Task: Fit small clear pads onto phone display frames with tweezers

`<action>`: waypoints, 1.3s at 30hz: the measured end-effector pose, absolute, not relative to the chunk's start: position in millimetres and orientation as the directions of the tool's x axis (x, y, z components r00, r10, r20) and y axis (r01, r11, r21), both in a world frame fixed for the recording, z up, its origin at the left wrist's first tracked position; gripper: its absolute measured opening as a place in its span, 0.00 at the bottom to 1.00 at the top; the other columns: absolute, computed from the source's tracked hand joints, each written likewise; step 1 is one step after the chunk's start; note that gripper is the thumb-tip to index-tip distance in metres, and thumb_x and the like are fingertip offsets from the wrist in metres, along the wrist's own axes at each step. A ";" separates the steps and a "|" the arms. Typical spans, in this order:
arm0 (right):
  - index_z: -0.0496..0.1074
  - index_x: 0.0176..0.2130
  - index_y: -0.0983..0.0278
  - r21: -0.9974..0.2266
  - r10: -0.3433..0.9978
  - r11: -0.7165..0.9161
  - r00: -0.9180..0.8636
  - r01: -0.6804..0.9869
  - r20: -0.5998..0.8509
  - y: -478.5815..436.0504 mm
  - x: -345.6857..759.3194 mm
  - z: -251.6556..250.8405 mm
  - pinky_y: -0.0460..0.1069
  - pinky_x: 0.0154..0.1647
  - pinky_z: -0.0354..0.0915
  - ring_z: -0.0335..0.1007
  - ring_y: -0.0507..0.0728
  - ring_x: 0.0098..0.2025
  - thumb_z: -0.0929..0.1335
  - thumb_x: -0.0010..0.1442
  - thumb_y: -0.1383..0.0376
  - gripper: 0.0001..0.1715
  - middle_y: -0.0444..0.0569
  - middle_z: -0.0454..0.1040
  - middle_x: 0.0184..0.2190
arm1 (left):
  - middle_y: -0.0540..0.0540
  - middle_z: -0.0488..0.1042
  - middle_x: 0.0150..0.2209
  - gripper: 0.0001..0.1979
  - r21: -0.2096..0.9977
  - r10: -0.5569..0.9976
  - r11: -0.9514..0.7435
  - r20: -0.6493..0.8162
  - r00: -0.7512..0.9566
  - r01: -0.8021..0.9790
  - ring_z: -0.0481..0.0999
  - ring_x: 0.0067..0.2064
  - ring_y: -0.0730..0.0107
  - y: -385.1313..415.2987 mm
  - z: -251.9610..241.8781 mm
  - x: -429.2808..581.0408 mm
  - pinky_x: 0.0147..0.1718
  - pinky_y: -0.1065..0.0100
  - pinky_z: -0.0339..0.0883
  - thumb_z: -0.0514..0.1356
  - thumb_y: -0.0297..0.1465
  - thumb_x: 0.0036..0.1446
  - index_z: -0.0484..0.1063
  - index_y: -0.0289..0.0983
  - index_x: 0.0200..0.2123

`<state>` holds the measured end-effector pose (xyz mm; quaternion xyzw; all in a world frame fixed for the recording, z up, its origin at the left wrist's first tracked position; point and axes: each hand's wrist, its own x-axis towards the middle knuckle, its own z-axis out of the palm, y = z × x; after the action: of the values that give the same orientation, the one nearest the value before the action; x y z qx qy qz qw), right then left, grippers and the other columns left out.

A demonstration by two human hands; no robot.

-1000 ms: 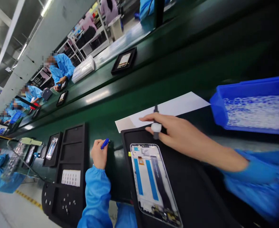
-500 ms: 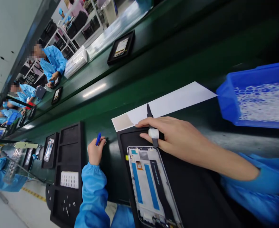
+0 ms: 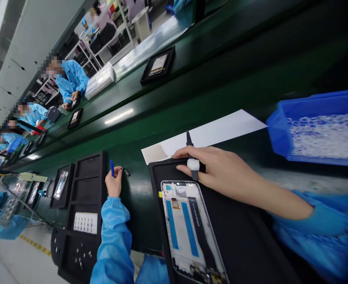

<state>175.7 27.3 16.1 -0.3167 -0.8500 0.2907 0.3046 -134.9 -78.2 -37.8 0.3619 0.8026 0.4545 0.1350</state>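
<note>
My left hand (image 3: 113, 183) is closed on a blue tool (image 3: 112, 168), left of the phone tray, with a small dark part (image 3: 126, 172) on the green surface beside its fingertips. Black tweezers (image 3: 189, 139) with a white wrap are in my right hand (image 3: 218, 163), their tips over a white paper strip (image 3: 221, 130). Below that hand, an opened phone frame (image 3: 188, 228) with blue strips lies in a black tray (image 3: 155, 173).
A blue bin (image 3: 276, 136) of white rings stands at the right. A compartmented black tray (image 3: 102, 173) holds a white card (image 3: 85, 223) and small parts. Smaller phone trays (image 3: 171, 59) sit along the line. Co-workers in blue work at the far left.
My left hand has shifted slightly left, and the blue tool in it now stands more upright. The small dark part beside it shows more clearly. My right hand keeps its hold on the tweezers.
</note>
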 end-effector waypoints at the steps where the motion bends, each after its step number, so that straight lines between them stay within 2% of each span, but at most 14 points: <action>1: 0.70 0.45 0.59 -0.685 0.714 0.633 -0.615 0.362 0.335 27.2 175.6 16.4 0.56 0.38 0.68 0.75 0.64 0.40 0.62 0.63 0.57 0.14 0.50 0.78 0.42 | 0.43 0.78 0.34 0.12 0.838 0.702 0.315 0.110 -0.704 0.445 0.76 0.34 0.69 -79.0 -36.2 -134.1 0.37 0.68 0.68 0.64 0.35 0.50 0.77 0.32 0.35; 5: 0.69 0.44 0.60 -0.676 0.712 0.644 -0.604 0.358 0.358 26.9 175.1 18.8 0.56 0.39 0.68 0.74 0.63 0.41 0.61 0.63 0.57 0.14 0.50 0.78 0.42 | 0.41 0.79 0.34 0.17 0.871 0.758 0.282 0.054 -0.650 0.401 0.76 0.33 0.69 -82.7 -30.6 -119.0 0.32 0.70 0.68 0.64 0.38 0.49 0.77 0.32 0.38; 11: 0.69 0.42 0.61 -0.660 0.701 0.661 -0.608 0.357 0.373 28.0 174.5 18.8 0.57 0.43 0.68 0.73 0.63 0.44 0.62 0.64 0.58 0.12 0.51 0.77 0.41 | 0.45 0.79 0.29 0.10 0.869 0.849 0.300 -0.055 -0.525 0.394 0.72 0.25 0.73 -83.0 -38.5 -94.3 0.27 0.71 0.67 0.66 0.33 0.45 0.79 0.34 0.31; 16: 0.70 0.40 0.61 -0.654 0.714 0.669 -0.553 0.354 0.431 23.9 174.7 25.3 0.59 0.43 0.67 0.74 0.64 0.41 0.62 0.63 0.59 0.11 0.51 0.77 0.39 | 0.45 0.79 0.28 0.11 0.881 0.839 0.279 -0.029 -0.544 0.383 0.72 0.24 0.74 -86.8 -24.2 -87.1 0.27 0.71 0.69 0.64 0.34 0.48 0.80 0.34 0.33; 19: 0.71 0.39 0.60 -0.764 0.762 0.588 -0.498 0.267 0.413 14.1 175.4 40.4 0.57 0.45 0.68 0.74 0.62 0.42 0.65 0.62 0.59 0.09 0.50 0.78 0.38 | 0.45 0.79 0.32 0.13 0.899 0.838 0.179 0.075 -0.541 0.401 0.72 0.25 0.74 -89.9 -3.6 -69.3 0.27 0.72 0.69 0.63 0.36 0.51 0.80 0.34 0.37; 21: 0.70 0.39 0.60 -0.873 0.792 0.460 -0.519 0.163 0.321 5.6 174.3 50.5 0.54 0.43 0.70 0.75 0.61 0.41 0.67 0.59 0.58 0.09 0.49 0.78 0.38 | 0.45 0.79 0.31 0.11 0.887 0.824 0.063 0.212 -0.525 0.458 0.72 0.25 0.75 -90.7 9.7 -51.8 0.25 0.73 0.69 0.64 0.35 0.53 0.80 0.35 0.37; 23: 0.69 0.40 0.61 -0.955 0.794 0.292 -0.569 0.047 0.215 -2.2 171.8 56.9 0.53 0.42 0.71 0.76 0.60 0.41 0.70 0.56 0.58 0.13 0.49 0.78 0.37 | 0.47 0.79 0.30 0.07 0.817 0.803 -0.079 0.392 -0.450 0.571 0.73 0.25 0.75 -90.6 21.3 -33.7 0.23 0.75 0.68 0.63 0.32 0.55 0.79 0.35 0.35; 25: 0.67 0.42 0.61 -0.990 0.776 0.128 -0.616 -0.053 0.133 -8.1 169.3 58.8 0.53 0.43 0.73 0.77 0.60 0.42 0.71 0.54 0.58 0.17 0.50 0.78 0.38 | 0.47 0.79 0.30 0.03 0.667 0.765 -0.248 0.580 -0.280 0.703 0.76 0.28 0.74 -89.9 30.5 -18.6 0.26 0.75 0.70 0.63 0.27 0.57 0.77 0.36 0.34; 28: 0.65 0.43 0.62 -0.989 0.757 -0.050 -0.651 -0.137 0.052 -14.4 169.0 56.2 0.53 0.45 0.73 0.77 0.59 0.43 0.72 0.54 0.58 0.20 0.51 0.78 0.40 | 0.46 0.80 0.33 0.05 0.335 0.628 -0.446 0.778 0.024 0.830 0.79 0.34 0.70 -87.8 37.7 -4.4 0.34 0.72 0.74 0.62 0.23 0.58 0.76 0.37 0.37; 30: 0.64 0.42 0.61 -0.977 0.772 -0.125 -0.636 -0.175 0.015 -18.1 171.0 53.5 0.53 0.46 0.72 0.77 0.58 0.42 0.72 0.54 0.57 0.20 0.50 0.78 0.39 | 0.46 0.80 0.34 0.07 0.166 0.550 -0.484 0.821 0.151 0.859 0.80 0.34 0.69 -85.8 37.8 0.3 0.35 0.71 0.74 0.62 0.23 0.57 0.76 0.38 0.39; 33: 0.65 0.40 0.61 -0.952 0.808 -0.191 -0.589 -0.239 -0.014 -22.0 174.6 49.8 0.53 0.46 0.72 0.77 0.57 0.40 0.74 0.53 0.56 0.21 0.48 0.79 0.37 | 0.46 0.79 0.34 0.08 0.050 0.496 -0.497 0.836 0.236 0.866 0.79 0.32 0.70 -83.8 35.0 3.8 0.32 0.72 0.73 0.63 0.23 0.58 0.76 0.38 0.41; 35: 0.64 0.40 0.61 -0.944 0.824 -0.192 -0.566 -0.267 -0.007 -22.6 177.0 48.0 0.53 0.46 0.72 0.77 0.57 0.39 0.74 0.52 0.56 0.21 0.48 0.79 0.36 | 0.46 0.79 0.34 0.08 0.041 0.487 -0.516 0.836 0.253 0.856 0.79 0.33 0.71 -84.2 34.7 5.9 0.32 0.73 0.72 0.63 0.25 0.58 0.75 0.38 0.42; 37: 0.64 0.40 0.61 -0.954 0.845 -0.130 -0.534 -0.269 0.036 -22.1 179.5 46.5 0.53 0.45 0.73 0.77 0.57 0.39 0.73 0.54 0.56 0.19 0.48 0.78 0.35 | 0.47 0.78 0.33 0.05 0.131 0.502 -0.539 0.843 0.192 0.832 0.78 0.33 0.71 -85.9 37.2 9.0 0.32 0.72 0.72 0.60 0.31 0.63 0.75 0.38 0.40; 39: 0.65 0.40 0.61 -0.974 0.872 0.022 -0.471 -0.224 0.128 -21.7 182.3 44.6 0.53 0.44 0.73 0.77 0.58 0.39 0.72 0.55 0.58 0.16 0.49 0.78 0.35 | 0.46 0.76 0.30 0.21 0.321 0.503 -0.528 0.864 -0.015 0.786 0.76 0.32 0.71 -87.4 41.5 13.3 0.32 0.69 0.71 0.49 0.42 0.68 0.75 0.38 0.32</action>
<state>182.3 -21.7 44.6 -0.2834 -0.5719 0.6393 0.4289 13.3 -87.4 41.5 0.6893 0.4674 0.5376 -0.1319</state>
